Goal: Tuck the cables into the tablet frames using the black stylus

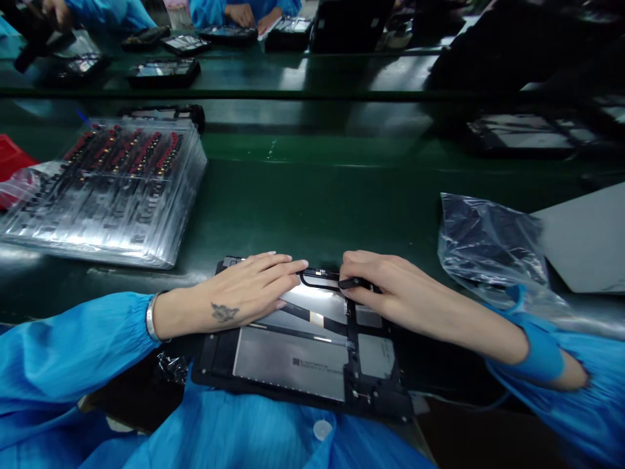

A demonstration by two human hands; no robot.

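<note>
An opened tablet chassis [303, 355] lies face down at the near edge of the green bench, silver panels and black frame showing. My left hand [244, 290] lies flat on its upper left part, fingers stretched toward the top edge. My right hand [385, 286] rests on the upper right part, fingers curled and pinching a thin black cable or strip [319, 281] that loops along the chassis's top edge. Both arms wear blue sleeves; a silver bracelet sits on the left wrist.
A stack of clear plastic trays [112, 195] holding red-and-black parts sits at left, a red bin [12, 159] behind it. A crumpled clear bag [488, 247] and a grey sheet [590, 241] lie at right. Other tablets and co-workers' hands are across the conveyor [312, 71].
</note>
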